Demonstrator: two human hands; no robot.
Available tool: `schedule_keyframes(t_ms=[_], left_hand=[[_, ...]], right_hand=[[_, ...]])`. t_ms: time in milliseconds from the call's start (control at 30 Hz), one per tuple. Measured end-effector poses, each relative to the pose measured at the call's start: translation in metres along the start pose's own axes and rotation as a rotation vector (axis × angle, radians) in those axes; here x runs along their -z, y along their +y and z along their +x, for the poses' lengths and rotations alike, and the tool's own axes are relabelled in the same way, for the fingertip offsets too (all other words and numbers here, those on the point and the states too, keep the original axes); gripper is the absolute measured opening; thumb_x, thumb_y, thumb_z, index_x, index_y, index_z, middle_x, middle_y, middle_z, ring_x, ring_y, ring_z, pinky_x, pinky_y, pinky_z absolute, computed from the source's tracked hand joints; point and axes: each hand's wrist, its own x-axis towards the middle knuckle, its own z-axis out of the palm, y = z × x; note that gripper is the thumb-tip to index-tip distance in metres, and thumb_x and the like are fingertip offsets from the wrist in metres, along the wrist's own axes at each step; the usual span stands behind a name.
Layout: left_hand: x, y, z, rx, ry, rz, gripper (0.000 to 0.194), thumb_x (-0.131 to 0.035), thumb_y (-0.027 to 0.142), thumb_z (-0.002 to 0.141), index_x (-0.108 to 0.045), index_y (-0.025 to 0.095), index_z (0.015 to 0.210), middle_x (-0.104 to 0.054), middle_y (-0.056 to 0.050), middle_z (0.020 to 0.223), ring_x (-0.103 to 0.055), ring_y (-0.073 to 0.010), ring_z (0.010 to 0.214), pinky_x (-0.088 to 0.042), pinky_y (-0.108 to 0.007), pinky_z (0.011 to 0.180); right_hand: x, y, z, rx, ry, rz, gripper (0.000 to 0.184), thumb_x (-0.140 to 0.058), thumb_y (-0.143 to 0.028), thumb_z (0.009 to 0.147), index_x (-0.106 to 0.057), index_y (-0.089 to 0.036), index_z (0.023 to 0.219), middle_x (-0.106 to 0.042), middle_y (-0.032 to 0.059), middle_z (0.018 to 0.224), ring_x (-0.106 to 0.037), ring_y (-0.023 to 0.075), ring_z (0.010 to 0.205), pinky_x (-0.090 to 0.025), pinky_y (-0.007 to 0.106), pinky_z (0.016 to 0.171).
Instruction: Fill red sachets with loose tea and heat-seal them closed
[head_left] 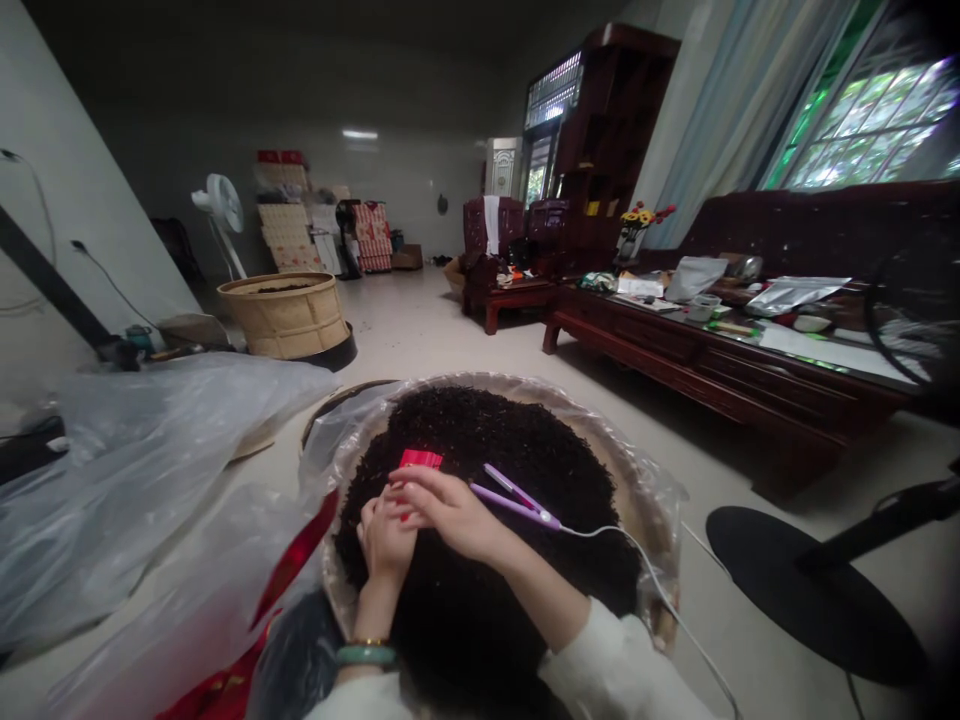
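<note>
A small shiny red packet [421,458] is held between my two hands above a round basket [630,430] of dark, loose dried leaves [517,425] that look like tea. My left hand [386,537] closes round the packet from below and the left, a green bangle at its wrist. Across it lies my right hand [454,508], fingers together over the packet, hiding most of it. Just right of that hand, a lilac flat iron [521,503] rests on the leaves, its plates apart. Its white cord [652,570] runs over the basket's right rim.
Clear plastic sheeting [150,440] and red wrappers [292,560] lie on the left. A second bamboo basket [289,320] and a white fan [221,205] stand beyond. Right are a cluttered wooden table [675,350] and a black round stand base [817,600].
</note>
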Motion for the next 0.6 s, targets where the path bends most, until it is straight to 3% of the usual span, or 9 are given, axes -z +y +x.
schedule_keyframes(t_ms=[67, 133, 200, 267, 367, 467, 600], left_hand=[[0.003, 0.004, 0.004, 0.001, -0.019, 0.117, 0.044, -0.050, 0.032, 0.083, -0.058, 0.015, 0.122, -0.061, -0.018, 0.120, -0.048, -0.0369, 0.117, -0.037, -0.055, 0.096], [0.006, 0.006, 0.008, -0.013, -0.044, 0.196, 0.045, -0.051, 0.031, 0.083, -0.057, 0.014, 0.124, -0.063, -0.019, 0.116, -0.052, -0.0354, 0.111, -0.039, -0.051, 0.093], [0.009, 0.006, 0.011, -0.022, -0.065, 0.251, 0.042, -0.051, 0.033, 0.084, -0.060, 0.015, 0.121, -0.065, -0.018, 0.111, -0.055, -0.0328, 0.107, -0.041, -0.046, 0.091], [0.010, 0.006, 0.013, -0.026, -0.081, 0.288, 0.038, -0.049, 0.034, 0.086, -0.063, 0.016, 0.117, -0.067, -0.016, 0.107, -0.056, -0.0307, 0.106, -0.042, -0.042, 0.090], [0.012, 0.008, 0.016, -0.031, -0.098, 0.308, 0.034, -0.042, 0.031, 0.089, -0.068, 0.017, 0.106, -0.069, -0.016, 0.097, -0.060, -0.0291, 0.100, -0.042, -0.041, 0.088], [0.016, 0.011, 0.019, -0.024, -0.089, 0.284, 0.035, -0.038, 0.027, 0.090, -0.071, 0.016, 0.095, -0.069, -0.016, 0.090, -0.062, -0.0279, 0.094, -0.042, -0.041, 0.088], [0.032, 0.011, 0.024, -0.003, -0.010, 0.159, 0.032, -0.040, 0.022, 0.087, -0.069, 0.015, 0.101, -0.069, -0.017, 0.096, -0.062, -0.0281, 0.099, -0.040, -0.042, 0.093]], right_hand=[[0.008, 0.007, -0.004, 0.071, 0.104, -0.229, 0.033, -0.045, -0.040, 0.092, -0.057, -0.017, 0.113, -0.063, 0.0100, 0.112, -0.062, 0.0206, 0.101, -0.050, 0.038, 0.088], [0.030, 0.023, -0.016, 0.079, 0.252, -0.644, 0.026, -0.049, -0.026, 0.090, -0.060, -0.017, 0.111, -0.063, 0.0105, 0.115, -0.056, 0.0238, 0.111, -0.040, 0.044, 0.101], [0.057, 0.042, -0.032, -0.030, 0.427, -1.072, 0.035, -0.059, -0.018, 0.082, -0.059, -0.014, 0.116, -0.056, 0.0151, 0.126, -0.042, 0.0331, 0.126, -0.026, 0.054, 0.107], [0.079, 0.056, -0.046, -0.193, 0.482, -1.310, 0.045, -0.062, -0.018, 0.081, -0.055, -0.012, 0.125, -0.052, 0.0179, 0.130, -0.041, 0.0360, 0.125, -0.028, 0.053, 0.104], [0.094, 0.064, -0.057, -0.368, 0.417, -1.411, 0.046, -0.059, -0.021, 0.084, -0.051, -0.014, 0.129, -0.059, 0.0169, 0.118, -0.052, 0.0319, 0.109, -0.037, 0.045, 0.091], [0.096, 0.060, -0.055, -0.397, 0.375, -1.388, 0.044, -0.061, -0.020, 0.079, -0.055, -0.015, 0.123, -0.063, 0.0128, 0.108, -0.055, 0.0289, 0.102, -0.038, 0.038, 0.085], [0.110, 0.055, -0.050, -0.412, 0.425, -1.329, 0.042, -0.060, -0.022, 0.076, -0.058, -0.015, 0.117, -0.063, 0.0108, 0.105, -0.057, 0.0252, 0.094, -0.040, 0.032, 0.078]])
